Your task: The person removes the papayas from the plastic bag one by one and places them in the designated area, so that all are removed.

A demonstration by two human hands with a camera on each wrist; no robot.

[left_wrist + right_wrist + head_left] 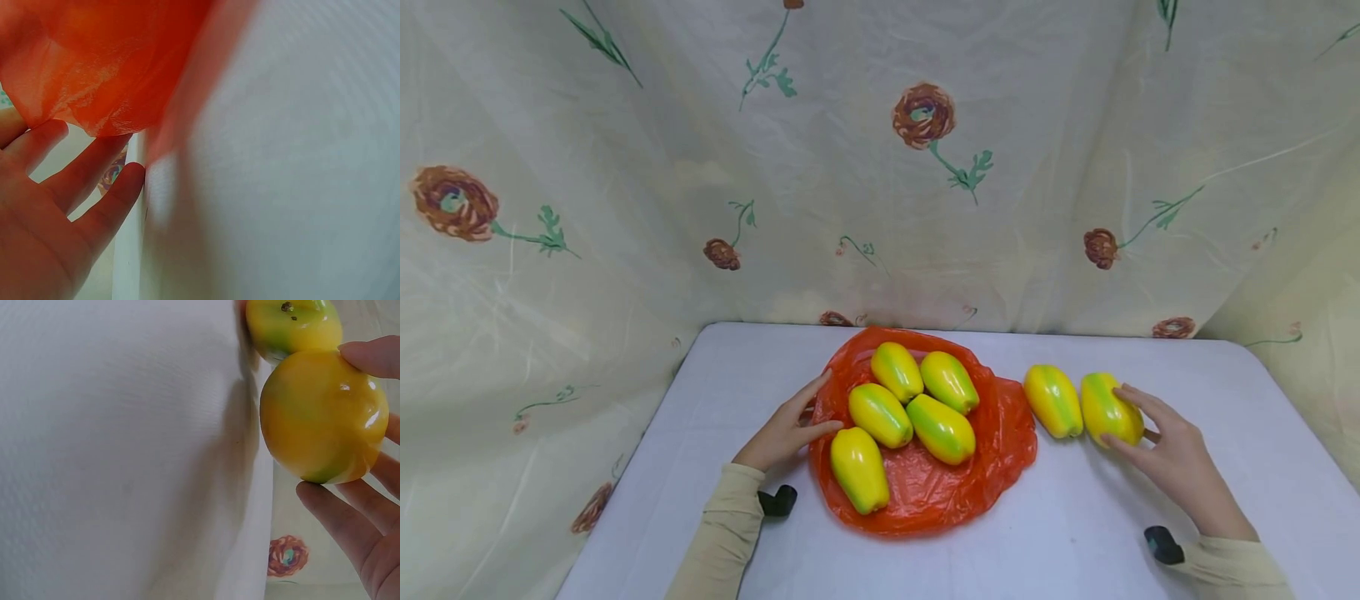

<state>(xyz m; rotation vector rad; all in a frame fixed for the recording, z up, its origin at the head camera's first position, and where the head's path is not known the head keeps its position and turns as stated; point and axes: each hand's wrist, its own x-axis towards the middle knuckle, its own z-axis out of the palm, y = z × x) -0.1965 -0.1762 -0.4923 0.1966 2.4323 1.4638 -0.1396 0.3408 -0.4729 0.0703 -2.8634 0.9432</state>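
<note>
On the table, a red plastic bag lies spread out, several yellow-green papayas resting on it. At its left edge is my left hand, fingers extended and spread. The left wrist view shows those fingertips right by the thin red plastic. To the right of the bag, my right hand holds a glossy papaya, thumb on one side and fingers on the other. Another papaya lies just left of it, also visible behind the held papaya in the right wrist view.
A white cloth covers the table, whose far edge meets a flower-patterned curtain. That curtain also hangs along both sides. Each wrist wears a small black device, one near the left sleeve, the other by the right sleeve.
</note>
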